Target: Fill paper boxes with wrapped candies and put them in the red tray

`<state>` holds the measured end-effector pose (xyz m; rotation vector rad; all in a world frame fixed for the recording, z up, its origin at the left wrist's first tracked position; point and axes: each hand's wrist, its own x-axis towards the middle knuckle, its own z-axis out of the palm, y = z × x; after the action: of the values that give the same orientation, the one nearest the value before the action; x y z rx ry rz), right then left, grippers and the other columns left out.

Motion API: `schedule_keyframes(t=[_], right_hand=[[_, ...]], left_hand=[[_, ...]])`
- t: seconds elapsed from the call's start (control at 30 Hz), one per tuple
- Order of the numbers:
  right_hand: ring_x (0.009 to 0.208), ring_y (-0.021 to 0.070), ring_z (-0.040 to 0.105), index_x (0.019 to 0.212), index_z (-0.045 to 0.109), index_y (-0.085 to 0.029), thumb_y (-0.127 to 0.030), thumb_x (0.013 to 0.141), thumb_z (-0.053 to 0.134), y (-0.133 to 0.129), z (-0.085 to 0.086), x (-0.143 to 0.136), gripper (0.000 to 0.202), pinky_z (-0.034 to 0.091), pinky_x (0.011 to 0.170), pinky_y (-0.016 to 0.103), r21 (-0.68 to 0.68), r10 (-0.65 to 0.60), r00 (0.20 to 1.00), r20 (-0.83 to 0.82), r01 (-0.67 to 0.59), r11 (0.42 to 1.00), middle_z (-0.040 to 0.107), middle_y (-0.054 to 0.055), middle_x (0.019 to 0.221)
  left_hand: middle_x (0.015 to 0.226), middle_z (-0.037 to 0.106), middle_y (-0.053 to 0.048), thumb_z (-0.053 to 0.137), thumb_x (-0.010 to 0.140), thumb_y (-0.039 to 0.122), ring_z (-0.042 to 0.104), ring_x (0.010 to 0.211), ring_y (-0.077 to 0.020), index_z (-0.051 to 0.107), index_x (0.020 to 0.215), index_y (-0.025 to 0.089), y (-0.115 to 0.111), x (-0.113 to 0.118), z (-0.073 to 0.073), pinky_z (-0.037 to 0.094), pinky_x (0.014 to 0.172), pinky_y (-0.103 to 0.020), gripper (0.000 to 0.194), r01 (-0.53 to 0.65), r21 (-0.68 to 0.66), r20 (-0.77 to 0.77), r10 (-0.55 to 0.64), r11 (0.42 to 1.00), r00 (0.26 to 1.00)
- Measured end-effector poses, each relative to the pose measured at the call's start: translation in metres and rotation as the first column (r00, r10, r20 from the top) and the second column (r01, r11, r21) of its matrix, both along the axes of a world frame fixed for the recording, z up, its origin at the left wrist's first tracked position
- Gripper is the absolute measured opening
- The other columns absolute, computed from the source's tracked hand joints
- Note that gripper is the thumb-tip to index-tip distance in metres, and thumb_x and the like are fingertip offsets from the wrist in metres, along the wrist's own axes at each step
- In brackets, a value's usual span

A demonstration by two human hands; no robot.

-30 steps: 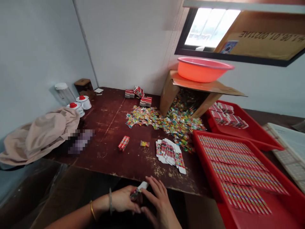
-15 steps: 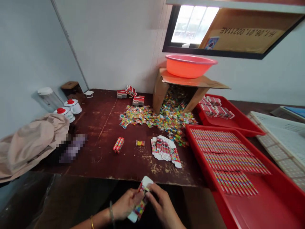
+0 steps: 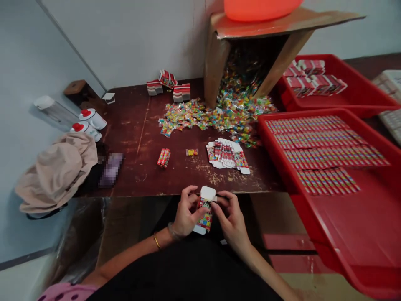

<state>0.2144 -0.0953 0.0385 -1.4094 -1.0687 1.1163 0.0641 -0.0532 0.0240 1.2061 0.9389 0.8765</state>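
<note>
Between my hands, just off the table's front edge, is a small printed candy box (image 3: 206, 212) with its white end flaps sticking out. My left hand (image 3: 187, 213) grips its left side, thumb across the printed face. On the right edge, near the top flap, the thumb and fingers of my right hand (image 3: 231, 218) pinch the same box. Beyond them lies a fanned stack of flat candy boxes (image 3: 227, 154). A single wrapped candy (image 3: 192, 152) rests left of that stack, and some red boxes (image 3: 163, 158) sit together farther left.
Wrapped candies (image 3: 216, 113) spill from a cardboard box (image 3: 214, 62) under an orange basin (image 3: 261, 8). Rows of filled boxes lie in a red tray (image 3: 332, 209) at right; another red tray (image 3: 351, 98) stands behind. Lidded mugs (image 3: 94, 119) and beige cloth (image 3: 59, 171) are at left.
The view has tilted down, so the table things sit higher and the basin is partly cut off. The candy box is now more upright, still held by both hands.
</note>
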Motion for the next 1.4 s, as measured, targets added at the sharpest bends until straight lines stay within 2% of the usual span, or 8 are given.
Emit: schedule_keyframes(t=[0.43, 0.6, 0.7, 0.83, 0.9, 0.97, 1.1, 1.4], right_hand=[[0.073, 0.0143, 0.056, 0.088, 0.055, -0.020, -0.038, 0.090, 0.050, -0.031, -0.014, -0.009, 0.019, 0.046, 0.067, 0.024, -0.082, 0.118, 0.993, 0.001, -0.118, 0.990, 0.059, 0.001, 0.078], [0.070, 0.0138, 0.055, 0.085, 0.057, -0.020, -0.036, 0.091, 0.047, -0.039, -0.016, -0.009, 0.020, 0.046, 0.067, 0.024, -0.125, 0.280, 0.958, 0.062, -0.270, 0.955, 0.059, 0.000, 0.075], [0.065, 0.0134, 0.053, 0.084, 0.060, -0.020, -0.036, 0.091, 0.045, -0.042, -0.019, -0.012, 0.022, 0.045, 0.065, 0.025, -0.143, 0.321, 0.943, 0.088, -0.307, 0.941, 0.058, -0.001, 0.071], [0.067, 0.0138, 0.055, 0.093, 0.062, -0.021, -0.042, 0.088, 0.050, -0.037, -0.023, -0.015, 0.024, 0.047, 0.066, 0.026, -0.142, 0.286, 0.958, 0.012, -0.282, 0.949, 0.061, 0.001, 0.080], [0.059, 0.0118, 0.053, 0.101, 0.061, -0.021, -0.048, 0.086, 0.052, -0.029, -0.025, -0.015, 0.032, 0.047, 0.057, 0.024, -0.187, 0.223, 0.972, -0.077, -0.233, 0.954, 0.061, 0.001, 0.082], [0.049, 0.0093, 0.047, 0.089, 0.064, -0.019, -0.053, 0.086, 0.049, -0.018, -0.025, -0.013, 0.038, 0.040, 0.045, 0.021, -0.250, 0.243, 0.959, -0.147, -0.273, 0.929, 0.057, 0.000, 0.072], [0.047, 0.0072, 0.042, 0.050, 0.057, -0.015, -0.053, 0.087, 0.049, -0.001, -0.018, -0.009, 0.053, 0.033, 0.041, 0.020, -0.224, 0.401, 0.908, -0.124, -0.419, 0.880, 0.052, -0.001, 0.061], [0.056, 0.0108, 0.057, 0.092, 0.075, -0.017, -0.046, 0.084, 0.057, -0.002, -0.019, -0.010, 0.035, 0.047, 0.053, 0.024, -0.257, 0.480, 0.869, -0.119, -0.494, 0.831, 0.068, 0.005, 0.082]], left_hand=[[0.070, 0.058, 0.002, 0.066, 0.077, 0.035, 0.053, 0.062, -0.0098, 0.053, 0.098, 0.017, -0.019, -0.029, -0.007, 0.040, 0.060, -0.021, 0.031, 0.232, -0.117, -0.169, -0.249, 0.966, 0.954], [0.064, 0.052, 0.002, 0.058, 0.082, 0.041, 0.045, 0.060, -0.0093, 0.056, 0.073, 0.015, -0.025, -0.036, -0.003, 0.034, 0.057, -0.021, 0.028, 0.149, -0.155, -0.278, -0.188, 0.977, 0.942], [0.066, 0.052, 0.004, 0.062, 0.078, 0.036, 0.045, 0.059, -0.0087, 0.057, 0.088, 0.017, -0.026, -0.036, -0.005, 0.034, 0.058, -0.021, 0.023, 0.092, -0.253, -0.186, -0.142, 0.963, 0.972], [0.074, 0.059, 0.000, 0.058, 0.071, 0.039, 0.055, 0.063, -0.0130, 0.051, 0.115, 0.017, -0.028, -0.035, -0.017, 0.040, 0.064, -0.026, 0.050, 0.252, -0.676, 0.186, -0.170, 0.693, 0.968], [0.077, 0.063, -0.007, 0.050, 0.072, 0.045, 0.060, 0.068, -0.0185, 0.056, 0.108, 0.011, -0.030, -0.035, -0.025, 0.043, 0.069, -0.031, 0.050, 0.432, -0.748, 0.372, -0.221, 0.504, 0.902], [0.075, 0.065, -0.010, 0.046, 0.072, 0.047, 0.063, 0.068, -0.0208, 0.060, 0.100, 0.008, -0.030, -0.036, -0.031, 0.044, 0.071, -0.033, 0.050, 0.528, -0.736, 0.463, -0.252, 0.424, 0.849], [0.075, 0.067, -0.011, 0.045, 0.077, 0.048, 0.064, 0.070, -0.0201, 0.062, 0.097, 0.007, -0.030, -0.040, -0.036, 0.045, 0.072, -0.032, 0.049, 0.515, -0.748, 0.463, -0.226, 0.419, 0.857], [0.105, 0.066, -0.013, 0.053, 0.087, 0.047, 0.064, 0.097, -0.0258, 0.059, 0.115, 0.015, -0.036, -0.058, -0.022, 0.042, 0.089, -0.041, 0.043, 0.528, -0.638, 0.500, -0.221, 0.560, 0.837]])
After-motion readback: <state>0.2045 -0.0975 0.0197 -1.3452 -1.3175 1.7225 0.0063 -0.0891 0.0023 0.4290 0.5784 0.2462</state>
